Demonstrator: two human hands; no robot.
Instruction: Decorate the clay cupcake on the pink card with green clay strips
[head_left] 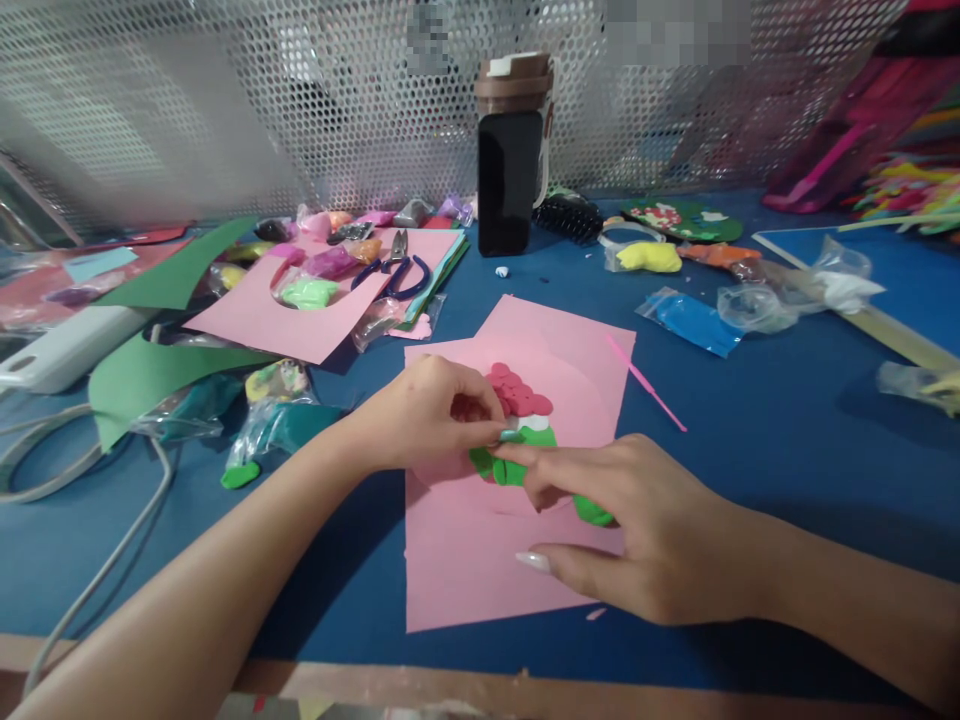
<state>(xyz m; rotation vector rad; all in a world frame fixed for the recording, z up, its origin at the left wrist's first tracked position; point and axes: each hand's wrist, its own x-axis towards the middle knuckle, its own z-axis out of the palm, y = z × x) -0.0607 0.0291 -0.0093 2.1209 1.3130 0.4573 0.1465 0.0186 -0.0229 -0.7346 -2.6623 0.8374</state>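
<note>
Pink paper lies in front of me, bearing a cluster of flat red clay pieces. Below the red are green clay pieces, with a small white piece between. My left hand is closed in a pinch at the cluster's left lower edge; whatever is in its fingertips is hidden. With its index finger stretched out, my right hand touches the green pieces, thumb spread apart. Another green clay lump shows under its curled fingers; whether it is held or lying there is unclear.
A pink stick tool lies at the paper's right. Behind stand a tumbler and a black phone leaning on it. Scissors, cut paper and bagged clay are at left; a blue clay packet is at right.
</note>
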